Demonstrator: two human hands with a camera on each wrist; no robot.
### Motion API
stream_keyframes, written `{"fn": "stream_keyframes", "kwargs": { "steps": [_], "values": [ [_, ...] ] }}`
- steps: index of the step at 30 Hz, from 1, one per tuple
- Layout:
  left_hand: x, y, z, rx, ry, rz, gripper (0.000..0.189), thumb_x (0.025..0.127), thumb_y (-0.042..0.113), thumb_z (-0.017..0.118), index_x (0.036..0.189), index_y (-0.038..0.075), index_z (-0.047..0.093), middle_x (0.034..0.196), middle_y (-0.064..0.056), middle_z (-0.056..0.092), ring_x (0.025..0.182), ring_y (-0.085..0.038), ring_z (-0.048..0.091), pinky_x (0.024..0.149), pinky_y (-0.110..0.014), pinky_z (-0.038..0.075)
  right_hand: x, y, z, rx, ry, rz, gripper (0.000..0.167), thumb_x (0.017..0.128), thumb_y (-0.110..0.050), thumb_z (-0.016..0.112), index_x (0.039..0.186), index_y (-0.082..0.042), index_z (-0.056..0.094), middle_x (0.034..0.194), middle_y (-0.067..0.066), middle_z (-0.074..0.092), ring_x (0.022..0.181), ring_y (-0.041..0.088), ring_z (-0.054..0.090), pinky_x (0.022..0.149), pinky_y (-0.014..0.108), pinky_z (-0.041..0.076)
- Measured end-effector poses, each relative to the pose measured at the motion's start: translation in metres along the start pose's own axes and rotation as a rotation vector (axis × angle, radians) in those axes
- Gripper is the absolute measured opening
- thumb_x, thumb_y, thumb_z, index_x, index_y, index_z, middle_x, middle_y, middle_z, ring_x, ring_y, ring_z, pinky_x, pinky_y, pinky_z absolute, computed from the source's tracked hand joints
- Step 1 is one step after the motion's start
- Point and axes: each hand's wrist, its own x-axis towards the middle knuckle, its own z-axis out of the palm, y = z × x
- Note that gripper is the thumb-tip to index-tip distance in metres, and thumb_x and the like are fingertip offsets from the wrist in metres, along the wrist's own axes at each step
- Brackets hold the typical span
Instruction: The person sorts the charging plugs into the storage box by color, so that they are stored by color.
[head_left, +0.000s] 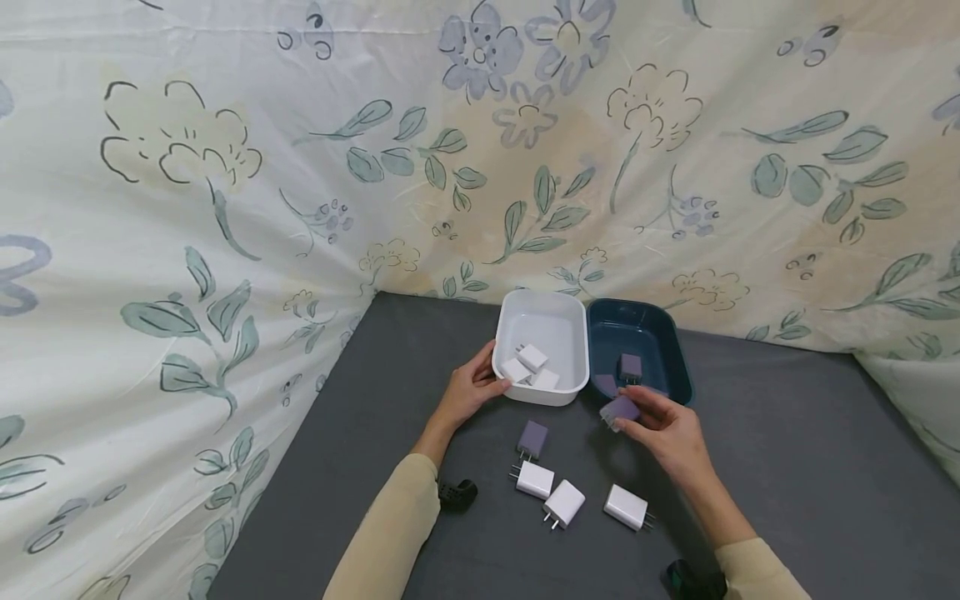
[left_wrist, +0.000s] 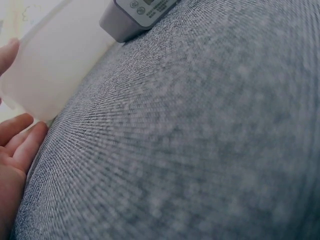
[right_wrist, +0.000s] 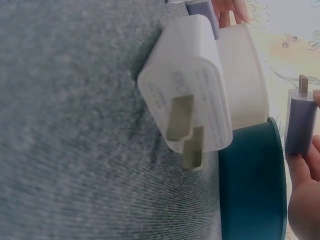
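Note:
In the head view my right hand (head_left: 672, 433) pinches a purple charger (head_left: 620, 411) between thumb and fingers, over the front edge of the dark blue bin (head_left: 677, 350). The right wrist view shows that purple charger (right_wrist: 300, 125) with its prongs upward. My left hand (head_left: 467, 392) grips the near left corner of the white bin (head_left: 543, 312), thumb at the rim. Several white chargers (head_left: 532, 357) lie in the white bin. Purple chargers (head_left: 630, 367) lie in the blue bin, partly hidden by my right hand.
On the grey cloth before the bins lie one purple charger (head_left: 533, 437) and three white ones: a white charger (head_left: 535, 480), another white charger (head_left: 564, 502) touching or close to it, and a white charger (head_left: 626, 507) farther right. A patterned curtain (head_left: 480, 208) hangs behind.

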Motion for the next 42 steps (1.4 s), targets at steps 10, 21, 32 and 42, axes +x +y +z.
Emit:
{"fn": "stream_keyframes", "kwargs": {
  "steps": [10,21,32,42],
  "values": [
    [0.000,0.002,0.000,0.008,-0.004,-0.001,0.079,0.090,0.010,0.070,0.154,0.000,0.024,0.150,-0.028,0.039,0.136,-0.043,0.043,0.104,-0.045,0.047,0.006,-0.001,-0.001,-0.071,0.076,0.049,0.056,0.080,-0.013,0.081,0.131,-0.001,0.060,0.127,0.017,0.065,0.102,-0.012,0.060,0.082,0.006,0.051],
    [0.000,0.000,0.001,-0.005,-0.001,-0.004,0.079,0.089,0.011,0.071,0.154,0.004,0.025,0.150,-0.028,0.038,0.136,-0.042,0.043,0.105,-0.050,0.044,0.014,0.000,-0.008,-0.110,0.124,0.108,0.055,0.082,-0.021,0.080,0.131,-0.005,0.061,0.128,0.012,0.066,0.099,-0.013,0.059,0.080,0.005,0.051],
    [-0.001,0.002,0.001,-0.015,0.000,0.007,0.079,0.089,0.006,0.069,0.153,-0.003,0.023,0.149,-0.031,0.037,0.136,-0.046,0.040,0.106,-0.058,0.040,0.028,0.001,-0.013,-0.212,0.159,0.128,0.055,0.083,-0.030,0.078,0.130,-0.006,0.062,0.127,0.017,0.065,0.099,-0.016,0.054,0.082,0.001,0.046],
    [-0.001,0.004,0.002,-0.007,0.008,0.019,0.078,0.089,0.006,0.069,0.152,-0.004,0.024,0.147,-0.033,0.039,0.134,-0.047,0.043,0.104,-0.055,0.044,0.043,-0.002,-0.015,-0.290,0.153,0.151,0.057,0.084,-0.036,0.076,0.132,-0.009,0.061,0.130,0.013,0.064,0.110,0.008,0.061,0.081,-0.001,0.045]
  ]
}}
